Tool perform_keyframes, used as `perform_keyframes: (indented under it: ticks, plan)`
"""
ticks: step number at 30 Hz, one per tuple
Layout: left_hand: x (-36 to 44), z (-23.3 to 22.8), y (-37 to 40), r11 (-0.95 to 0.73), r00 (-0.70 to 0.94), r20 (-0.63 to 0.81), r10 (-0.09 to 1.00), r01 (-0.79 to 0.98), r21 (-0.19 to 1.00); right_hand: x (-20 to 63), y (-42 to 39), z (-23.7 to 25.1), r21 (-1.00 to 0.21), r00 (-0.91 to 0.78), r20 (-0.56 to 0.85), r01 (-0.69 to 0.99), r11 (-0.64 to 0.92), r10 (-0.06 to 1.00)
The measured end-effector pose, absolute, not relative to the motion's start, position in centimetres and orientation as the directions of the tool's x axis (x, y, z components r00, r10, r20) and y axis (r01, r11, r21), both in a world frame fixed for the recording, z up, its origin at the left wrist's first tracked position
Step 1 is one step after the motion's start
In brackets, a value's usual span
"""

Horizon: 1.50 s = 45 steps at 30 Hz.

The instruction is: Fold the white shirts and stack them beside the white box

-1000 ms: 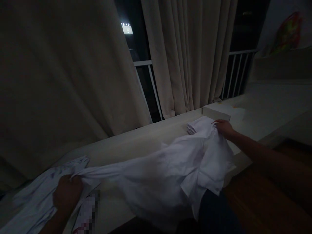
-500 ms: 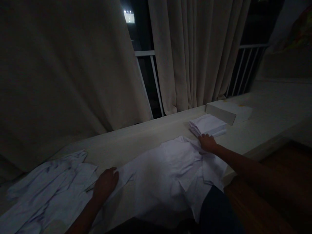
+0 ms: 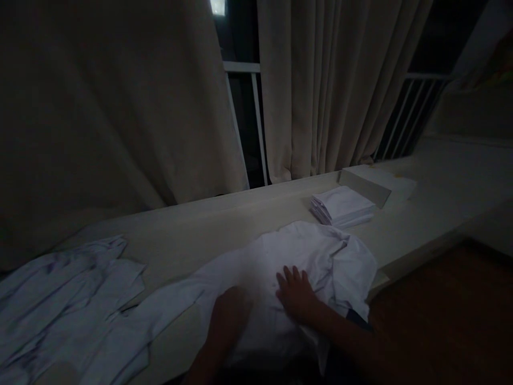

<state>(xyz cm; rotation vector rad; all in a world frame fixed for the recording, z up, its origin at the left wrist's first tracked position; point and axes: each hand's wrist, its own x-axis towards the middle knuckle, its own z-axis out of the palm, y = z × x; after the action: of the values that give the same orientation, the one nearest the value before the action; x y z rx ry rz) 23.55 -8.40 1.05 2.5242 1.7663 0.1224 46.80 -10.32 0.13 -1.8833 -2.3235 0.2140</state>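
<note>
A white shirt (image 3: 296,246) lies spread before me, one sleeve (image 3: 156,310) stretching toward the left and its right end bunched. My right hand (image 3: 297,295) rests on the shirt's middle with its fingers apart, holding nothing. Over the cloth to its left is my left hand (image 3: 232,307), blurred and dark, so its fingers do not show clearly. A neat stack of folded white cloth (image 3: 344,206) sits just beyond the shirt's right end. Rumpled white clothes (image 3: 68,299) are heaped at the left, partly under or against the sleeve.
A white box (image 3: 371,184) with a grey side stands behind the folded stack. The pale ledge (image 3: 436,203) runs along beige curtains (image 3: 312,96) and a white railing (image 3: 242,67). Beyond the ledge's front edge, at the right, lies a reddish-brown floor (image 3: 436,315).
My right hand has left the shirt's far right part and come to its middle. My left hand has moved right, off the sleeve. The shirt's right end lies flatter.
</note>
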Motion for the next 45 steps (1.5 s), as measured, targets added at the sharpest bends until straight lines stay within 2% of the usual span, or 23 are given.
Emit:
perform_keyframes:
  ticks: [2,5,8,11,14,19,22,27,30,33,38,41,43,45]
  plan:
    - [23.0,1.7,-8.7,-0.328,0.326,0.041,0.945,0.942,0.076,46.3,-11.3,0.6,-0.187,-0.247,0.050,0.950,0.252,0.968]
    - [22.9,3.0,-7.5,-0.219,0.216,0.034,0.976,0.971,0.102,45.9,-10.7,2.6,-0.203,-0.330,0.015,0.923,0.326,0.944]
    - [23.2,3.8,-5.0,-0.140,0.121,0.134,0.984,0.980,0.143,45.6,-7.8,4.7,-0.220,-0.326,-0.019,0.924,0.314,0.945]
    - [23.1,3.1,-2.5,-0.199,0.158,0.286,0.945,0.972,0.122,45.2,-3.9,6.0,-0.212,-0.276,0.121,0.931,0.296,0.954]
    - [22.6,1.2,-1.3,-0.242,0.206,0.309,0.928,0.967,0.083,44.9,-0.4,5.6,-0.203,-0.238,0.255,0.934,0.293,0.937]
    - [21.9,0.2,-1.1,-0.289,0.265,0.231,0.936,0.954,0.076,43.9,2.2,1.6,-0.220,-0.162,0.225,0.952,0.212,0.961]
    - [21.7,1.5,-0.1,-0.316,0.292,0.184,0.939,0.941,0.118,42.8,2.1,-0.1,-0.173,-0.153,0.248,0.964,0.199,0.956]
    - [20.4,2.1,2.0,-0.160,0.148,0.070,0.987,0.961,0.224,42.1,1.5,-0.2,-0.114,-0.326,0.180,0.930,0.349,0.928]
    - [19.4,1.7,2.3,-0.083,0.075,0.038,0.996,0.961,0.264,42.7,1.2,-0.1,-0.138,-0.333,0.210,0.921,0.365,0.919]
    - [18.9,1.7,2.2,-0.030,0.082,-0.122,0.989,0.926,0.377,42.9,1.3,0.0,-0.197,-0.280,0.279,0.919,0.340,0.918]
    - [18.7,2.7,2.2,0.106,0.199,-0.296,0.934,0.638,0.763,42.8,1.4,0.8,-0.319,-0.251,0.489,0.840,0.439,0.836]
    - [18.6,3.1,1.8,0.227,0.227,-0.401,0.887,0.542,0.809,43.1,1.0,1.3,-0.388,-0.213,0.600,0.766,0.513,0.772]
    - [18.7,3.3,1.4,0.247,0.243,-0.423,0.873,0.528,0.812,43.3,0.8,1.5,-0.428,-0.181,0.618,0.739,0.521,0.765]
    - [19.2,3.5,1.1,0.215,0.234,-0.385,0.893,0.528,0.821,43.4,0.8,1.5,-0.459,-0.165,0.607,0.726,0.512,0.778]
